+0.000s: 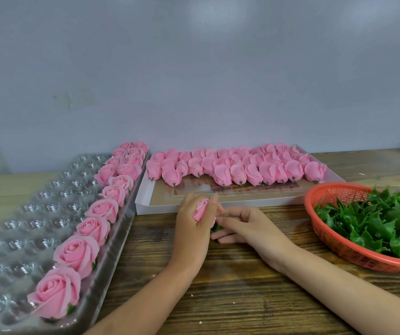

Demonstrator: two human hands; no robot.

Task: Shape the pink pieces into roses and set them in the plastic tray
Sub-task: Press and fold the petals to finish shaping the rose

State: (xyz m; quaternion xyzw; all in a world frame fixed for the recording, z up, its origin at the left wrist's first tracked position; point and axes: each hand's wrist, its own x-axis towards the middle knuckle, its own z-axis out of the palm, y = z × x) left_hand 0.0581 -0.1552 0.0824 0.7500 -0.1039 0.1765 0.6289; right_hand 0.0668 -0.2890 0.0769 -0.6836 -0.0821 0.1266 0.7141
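Shaping is under way at mid-tabletop (218, 286): the left hand (186, 222) grips a pink piece (201, 209), a tight, half-furled bud, while the right hand (247, 226) pinches a green calyx (217, 228) at its base, at 4 o'clock. Next, I judge, the petals need opening gently. Then it goes to the plastic tray (24, 213) at 9 o'clock, beside the finished roses (92, 228).

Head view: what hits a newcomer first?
Finished pink roses line the right edge of the plastic tray, left. Unshaped buds crowd the far side of the white box. At centre the left hand and right hand hold one bud, a red basket of green leaves at right.
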